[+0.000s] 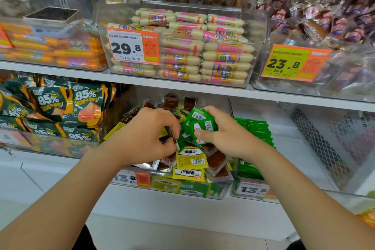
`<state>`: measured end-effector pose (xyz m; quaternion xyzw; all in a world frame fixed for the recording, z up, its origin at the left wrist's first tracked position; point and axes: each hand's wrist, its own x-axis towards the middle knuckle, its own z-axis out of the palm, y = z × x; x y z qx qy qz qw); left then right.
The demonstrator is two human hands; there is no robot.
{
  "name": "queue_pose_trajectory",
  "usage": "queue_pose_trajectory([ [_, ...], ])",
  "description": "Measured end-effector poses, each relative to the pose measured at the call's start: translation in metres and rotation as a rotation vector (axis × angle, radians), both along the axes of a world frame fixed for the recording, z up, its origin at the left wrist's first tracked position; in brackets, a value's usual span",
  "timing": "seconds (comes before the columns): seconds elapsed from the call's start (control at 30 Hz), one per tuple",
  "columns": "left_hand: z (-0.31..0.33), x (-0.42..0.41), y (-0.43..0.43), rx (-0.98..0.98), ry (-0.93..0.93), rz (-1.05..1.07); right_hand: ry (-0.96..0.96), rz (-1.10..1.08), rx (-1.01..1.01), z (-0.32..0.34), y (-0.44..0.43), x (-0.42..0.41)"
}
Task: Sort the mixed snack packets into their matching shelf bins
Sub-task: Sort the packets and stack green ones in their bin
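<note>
Right hand (223, 135) grips a bunch of green packets (199, 123), thumb across the front and fingers curled behind. Left hand (150, 131) has its fingers curled and its fingertips pinch the bunch's 8 o'clock edge; exactly which packet it has is hard to tell. Both hands sit over the mixed bin (203, 194), a clear bin on the lower shelf at frame centre. It holds yellow packets (191, 158), brown packets (217, 158) and some loose green ones, all jumbled. A 13.8 price tag (132, 178) is on its front at 7 o'clock of the hands. Just beside it at 3 o'clock is the green bin (235, 193), with a neat stack of green packets inside and a 13.5 tag (253, 190). A wire mesh basket (324, 148) is further out at 3 o'clock. Dark green 85% bags (50, 103) are at 9 o'clock. On the upper shelf, at 12 o'clock, a clear bin holds white-pink sausages (223, 55) with a 29.8 tag (132, 46). Orange sausages (60, 50) are at 10 o'clock. Dark-wrapped snacks (324, 24) with a 23.8 tag (288, 63) are at 2 o'clock.
</note>
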<state>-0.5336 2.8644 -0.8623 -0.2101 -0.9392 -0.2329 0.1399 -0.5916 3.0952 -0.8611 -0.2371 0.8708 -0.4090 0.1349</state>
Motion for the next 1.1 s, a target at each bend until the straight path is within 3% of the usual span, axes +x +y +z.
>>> queue_pose_trajectory([
  [0.13, -0.002, -0.001, -0.001, 0.03, -0.019, 0.066, 0.032, 0.005, 0.079, -0.001, -0.016, -0.013],
  [0.23, -0.003, -0.003, -0.002, 0.049, 0.011, 0.118, 0.056, 0.027, 0.25, -0.004, -0.028, -0.022],
  [0.33, -0.005, -0.007, -0.005, 0.021, 0.035, 0.2, 0.191, 0.044, 0.463, -0.011, -0.033, -0.029],
  [0.43, -0.004, -0.008, -0.006, 0.083, 0.05, 0.273, 0.321, 0.09, 0.497, -0.011, -0.032, -0.028],
  [0.6, -0.008, -0.011, -0.006, 0.138, 0.02, 0.449, 0.295, 0.126, 0.34, -0.008, -0.022, -0.026],
  [0.73, -0.007, -0.01, -0.003, 0.267, 0.014, 0.518, 0.293, 0.076, 0.328, -0.001, -0.015, -0.021],
  [0.83, -0.005, -0.009, 0.0, 0.39, 0.027, 0.527, 0.299, -0.049, 0.044, 0.002, -0.009, -0.012],
  [0.9, -0.004, -0.006, 0.007, 0.57, -0.05, 0.459, 0.18, -0.135, -0.286, 0.004, -0.01, 0.0],
  [0.97, 0.002, -0.002, 0.02, 0.836, -0.213, 0.346, 0.098, -0.185, -0.478, 0.002, -0.012, 0.007],
  [1.03, 0.006, 0.003, 0.033, 1.008, -0.338, 0.236, 0.125, -0.175, -0.477, -0.001, -0.015, 0.012],
  [1.1, 0.008, 0.006, 0.042, 1.045, -0.357, 0.139, 0.202, -0.156, -0.383, -0.005, -0.015, 0.014],
])
